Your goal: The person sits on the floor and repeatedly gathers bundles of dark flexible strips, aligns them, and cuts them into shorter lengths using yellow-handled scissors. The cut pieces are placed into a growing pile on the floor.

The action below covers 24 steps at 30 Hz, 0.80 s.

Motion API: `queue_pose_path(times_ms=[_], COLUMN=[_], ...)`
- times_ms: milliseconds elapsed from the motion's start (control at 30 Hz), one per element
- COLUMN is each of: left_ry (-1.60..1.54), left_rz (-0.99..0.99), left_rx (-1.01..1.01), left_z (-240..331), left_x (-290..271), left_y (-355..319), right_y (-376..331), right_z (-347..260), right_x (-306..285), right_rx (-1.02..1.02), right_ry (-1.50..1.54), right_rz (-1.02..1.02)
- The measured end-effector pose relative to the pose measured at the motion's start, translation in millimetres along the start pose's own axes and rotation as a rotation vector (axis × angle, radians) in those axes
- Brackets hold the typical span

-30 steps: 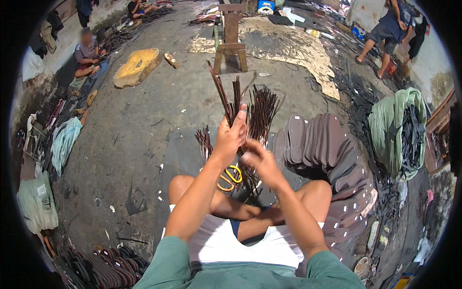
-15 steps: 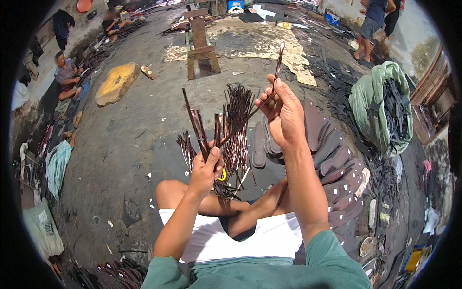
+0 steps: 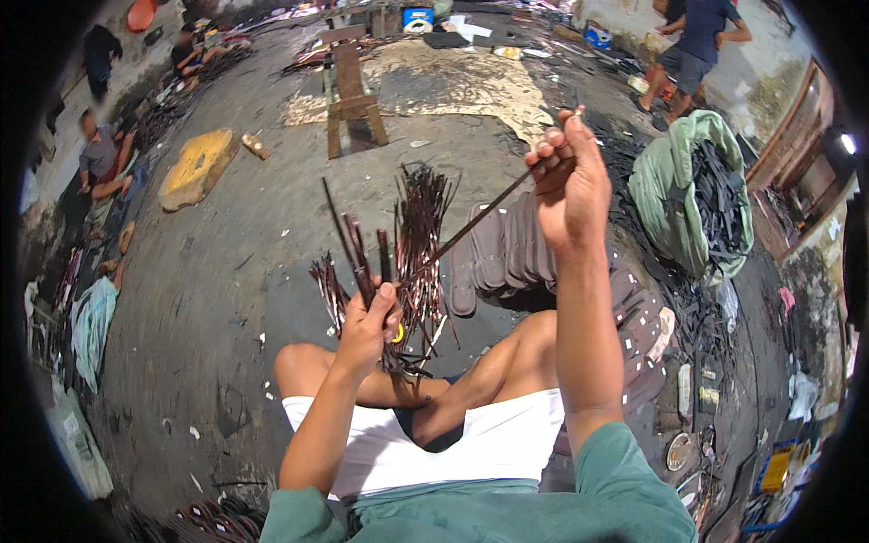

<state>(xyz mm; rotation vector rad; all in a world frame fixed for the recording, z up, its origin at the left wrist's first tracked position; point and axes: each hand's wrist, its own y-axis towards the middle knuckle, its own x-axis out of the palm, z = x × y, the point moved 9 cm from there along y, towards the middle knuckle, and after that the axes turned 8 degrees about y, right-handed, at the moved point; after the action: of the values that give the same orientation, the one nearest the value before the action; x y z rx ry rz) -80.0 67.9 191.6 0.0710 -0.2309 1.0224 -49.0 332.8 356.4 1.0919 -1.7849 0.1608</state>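
Observation:
I sit cross-legged on a dirty grey floor. My left hand (image 3: 369, 319) grips a small bunch of dark brown rubber straps (image 3: 355, 249) that stick upward from the fist. My right hand (image 3: 567, 181) is raised high and pinches the end of one long thin strap (image 3: 471, 226), which stretches diagonally down toward my left hand. A loose pile of similar straps (image 3: 418, 226) lies on the floor just beyond my knees. Yellow-handled scissors (image 3: 398, 333) peek out under my left hand.
A row of dark sandal soles (image 3: 507, 249) lies right of the pile. A green sack of black scraps (image 3: 681, 195) sits at right. A wooden bench (image 3: 348, 90) and a yellow block (image 3: 195, 167) stand farther off. People sit at left; one walks at top right.
My right hand has pulled away from my left, drawing one strap out and up to the right. My left hand has lowered with its bunch.

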Motion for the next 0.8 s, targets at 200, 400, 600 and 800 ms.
queue_pose_path(times_ms=[200, 400, 600, 800], left_ry=[-0.072, -0.025, 0.113, 0.077], left_rz=[0.29, 0.264, 0.227, 0.479], left_rx=[0.121, 0.173, 0.281, 0.277], left_z=[18, 50, 79, 82], left_x=[-57, -89, -45, -136], left_y=[18, 24, 21, 29], right_y=[-6, -18, -56, -27], right_z=[-56, -98, 1, -147], right_x=[-3, 14, 76, 52], right_rx=[-0.202, -0.346, -0.147, -0.484], right_ry=[-0.14, -0.339, -0.504, -0.339], right_rz=[0.081, -0.002, -0.107, -0.059])
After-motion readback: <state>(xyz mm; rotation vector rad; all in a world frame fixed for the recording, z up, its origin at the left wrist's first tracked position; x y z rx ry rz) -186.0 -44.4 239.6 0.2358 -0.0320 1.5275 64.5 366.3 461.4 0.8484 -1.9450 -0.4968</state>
